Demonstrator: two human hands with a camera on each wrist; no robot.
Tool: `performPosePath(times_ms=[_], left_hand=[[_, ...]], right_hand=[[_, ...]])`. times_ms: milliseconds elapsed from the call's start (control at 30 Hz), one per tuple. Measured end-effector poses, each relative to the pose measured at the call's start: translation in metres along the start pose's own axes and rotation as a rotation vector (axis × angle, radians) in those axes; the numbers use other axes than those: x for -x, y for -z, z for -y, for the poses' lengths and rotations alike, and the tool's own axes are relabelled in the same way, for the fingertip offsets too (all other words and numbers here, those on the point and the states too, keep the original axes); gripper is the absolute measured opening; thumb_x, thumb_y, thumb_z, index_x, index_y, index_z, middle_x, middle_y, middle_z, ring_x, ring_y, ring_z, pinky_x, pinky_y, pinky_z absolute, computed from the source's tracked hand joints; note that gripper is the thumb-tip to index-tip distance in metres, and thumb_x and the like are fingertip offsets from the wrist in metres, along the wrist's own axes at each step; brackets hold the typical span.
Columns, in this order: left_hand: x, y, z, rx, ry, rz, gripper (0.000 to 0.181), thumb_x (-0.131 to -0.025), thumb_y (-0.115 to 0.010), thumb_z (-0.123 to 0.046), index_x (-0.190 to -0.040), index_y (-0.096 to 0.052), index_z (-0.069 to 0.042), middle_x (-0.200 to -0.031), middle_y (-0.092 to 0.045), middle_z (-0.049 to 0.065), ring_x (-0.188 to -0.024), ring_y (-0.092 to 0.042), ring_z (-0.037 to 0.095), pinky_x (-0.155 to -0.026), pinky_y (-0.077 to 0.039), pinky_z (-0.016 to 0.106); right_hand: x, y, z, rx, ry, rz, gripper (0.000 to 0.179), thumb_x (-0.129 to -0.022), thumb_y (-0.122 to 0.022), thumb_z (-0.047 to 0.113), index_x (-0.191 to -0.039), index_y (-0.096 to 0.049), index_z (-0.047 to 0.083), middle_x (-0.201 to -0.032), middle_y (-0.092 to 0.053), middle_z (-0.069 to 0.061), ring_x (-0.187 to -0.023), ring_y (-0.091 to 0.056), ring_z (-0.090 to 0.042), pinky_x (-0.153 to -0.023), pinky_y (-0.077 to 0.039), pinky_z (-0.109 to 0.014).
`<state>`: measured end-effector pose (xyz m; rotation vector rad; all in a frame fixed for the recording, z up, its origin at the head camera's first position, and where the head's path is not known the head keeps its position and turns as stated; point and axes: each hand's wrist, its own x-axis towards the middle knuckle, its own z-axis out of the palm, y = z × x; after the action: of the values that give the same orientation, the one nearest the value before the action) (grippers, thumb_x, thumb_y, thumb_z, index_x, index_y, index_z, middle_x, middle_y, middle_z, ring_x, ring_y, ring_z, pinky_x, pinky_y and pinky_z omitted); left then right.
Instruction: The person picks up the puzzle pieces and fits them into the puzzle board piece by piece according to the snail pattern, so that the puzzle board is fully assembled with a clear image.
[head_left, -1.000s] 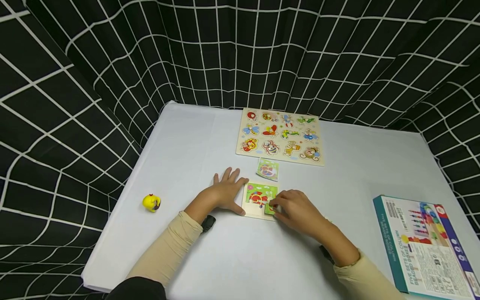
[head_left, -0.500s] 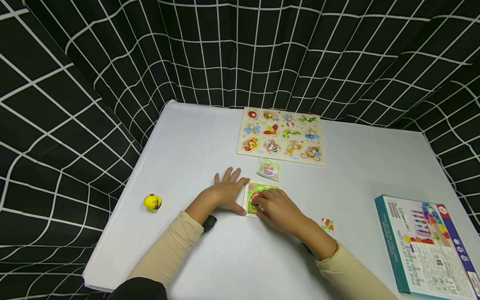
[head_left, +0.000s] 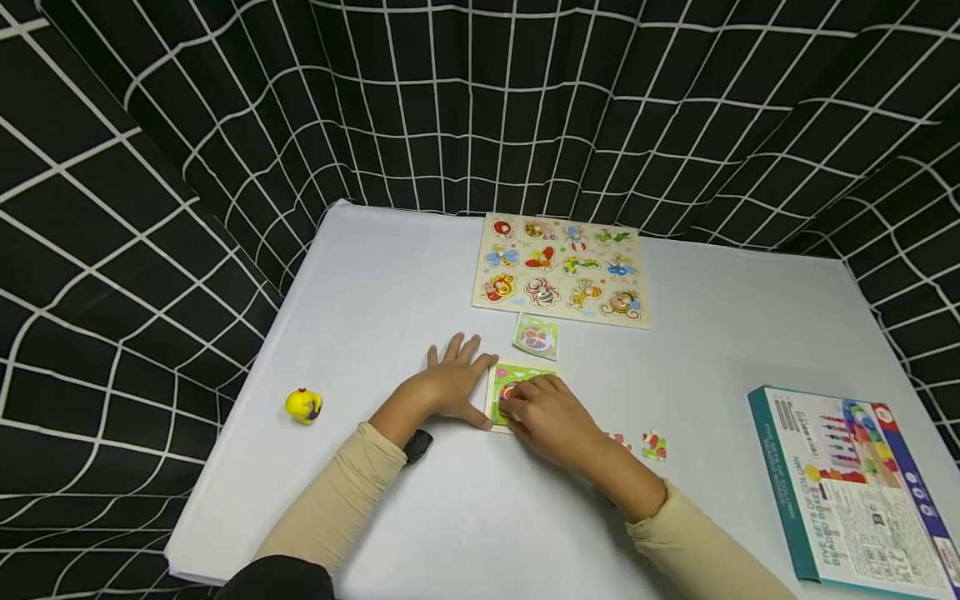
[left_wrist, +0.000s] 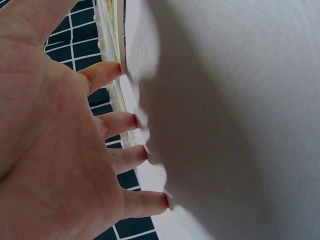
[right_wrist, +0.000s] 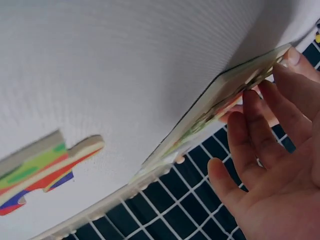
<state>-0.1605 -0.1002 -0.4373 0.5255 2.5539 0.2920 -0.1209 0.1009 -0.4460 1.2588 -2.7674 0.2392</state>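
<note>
A small wooden jigsaw board (head_left: 491,393) with a green picture lies between the hands. My left hand (head_left: 447,387) is spread flat, index finger and thumb at the board's left edge; its fingertips touch the tabletop in the left wrist view. My right hand (head_left: 551,417) reaches over the board, and its bent fingers and thumb pinch a puzzle piece at the lower left, mostly hidden beneath them. In the right wrist view the fingertips of the right hand (right_wrist: 270,150) meet the board's picture side (right_wrist: 200,122). A loose puzzle piece (head_left: 654,446) lies to the right.
Another loose piece (head_left: 618,440) shows partly behind the right forearm. Above the board lies a picture card (head_left: 536,336), then a large insect peg puzzle (head_left: 562,267). A yellow toy (head_left: 303,406) stands left, and a printed box (head_left: 847,492) lies right.
My right hand has carried a green puzzle piece from the board's lower right to its lower left, uncovering loose pieces near the forearm. My left hand has stayed put.
</note>
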Motion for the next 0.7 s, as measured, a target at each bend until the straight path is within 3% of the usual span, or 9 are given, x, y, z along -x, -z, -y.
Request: performPosePath(times_ms=[333,500,600,700], left_hand=[[-0.002,0.006,-0.005,-0.010,-0.004,0.017,0.111,-0.068,-0.080,-0.060,-0.155,-0.022,-0.022,-0.163,-0.001,0.016,-0.148,0.007,0.039,-0.111,-0.007,0.069],[-0.002,0.003,-0.003,-0.017,0.005,0.009,0.111,-0.067,-0.080,-0.061,-0.155,-0.023,-0.022,-0.163,-0.002,0.016,-0.149,0.006,0.039,-0.111,-0.008,0.069],[0.000,0.001,-0.002,-0.017,0.011,0.003,0.110,-0.067,-0.081,-0.060,-0.154,-0.025,-0.022,-0.163,-0.004,0.016,-0.149,0.004,0.039,-0.111,-0.009,0.069],[0.002,0.001,-0.002,0.001,0.006,-0.003,0.109,-0.066,-0.082,-0.058,-0.153,-0.027,-0.021,-0.163,-0.005,0.017,-0.149,0.003,0.039,-0.111,-0.009,0.069]], right_hand=[[0.002,0.004,0.002,0.014,0.001,-0.011,0.011,-0.089,-0.070,0.017,-0.098,-0.074,0.014,-0.098,-0.065,0.000,-0.099,-0.057,-0.024,-0.096,-0.042,-0.043],[0.007,0.006,0.003,0.010,0.021,0.040,0.020,-0.092,-0.066,0.019,-0.109,-0.072,0.013,-0.105,-0.064,0.001,-0.103,-0.056,-0.024,-0.097,-0.041,-0.043],[0.013,0.011,0.002,-0.055,0.038,0.086,0.027,-0.090,-0.069,0.019,-0.116,-0.070,0.013,-0.114,-0.065,0.000,-0.110,-0.056,-0.025,-0.099,-0.040,-0.046],[0.023,0.018,-0.002,-0.187,0.032,0.135,0.031,-0.089,-0.070,0.018,-0.120,-0.067,0.012,-0.123,-0.064,-0.002,-0.119,-0.054,-0.025,-0.104,-0.037,-0.051]])
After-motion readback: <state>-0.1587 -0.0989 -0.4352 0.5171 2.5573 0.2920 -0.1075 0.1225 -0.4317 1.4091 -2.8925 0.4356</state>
